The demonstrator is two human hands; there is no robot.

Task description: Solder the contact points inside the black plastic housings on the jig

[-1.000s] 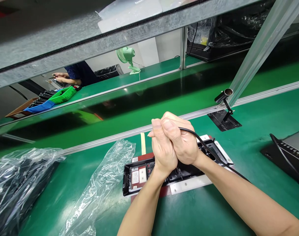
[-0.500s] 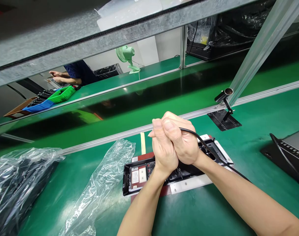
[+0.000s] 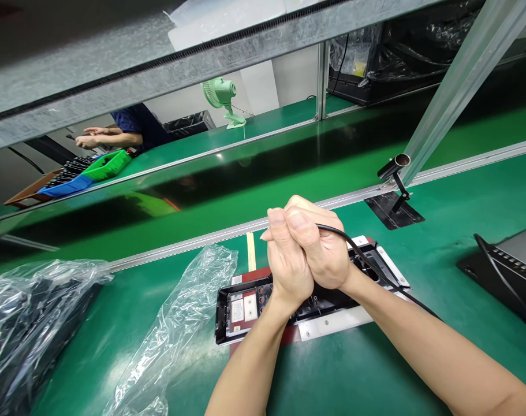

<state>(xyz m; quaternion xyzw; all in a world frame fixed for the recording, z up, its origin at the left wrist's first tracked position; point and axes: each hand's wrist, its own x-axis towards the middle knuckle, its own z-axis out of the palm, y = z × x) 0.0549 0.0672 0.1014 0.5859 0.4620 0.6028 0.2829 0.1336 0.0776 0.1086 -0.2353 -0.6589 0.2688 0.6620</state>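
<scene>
Above a long black plastic housing (image 3: 306, 309), my left hand (image 3: 287, 263) and my right hand (image 3: 327, 248) are pressed tightly together, fingers curled in and thumbs side by side. A black cable (image 3: 373, 267) comes out of my right hand by the thumb and runs down across my right forearm. Whatever lies between the palms is hidden. The housing rests in a red and white fixture (image 3: 338, 323), its open side with ribs, holes and a white label facing up. My wrists cover its middle.
Clear plastic film (image 3: 180, 323) lies left of the housing, and black parts in a plastic bag (image 3: 41, 312) are further left. A metal tube on a stand (image 3: 395, 167) is behind, a black-and-grey device (image 3: 509, 266) at right. Beyond the rail, a co-worker's hands (image 3: 93, 138) are above bins.
My hands and the cable have stayed in place. In the background, the co-worker's hands have shifted slightly left.
</scene>
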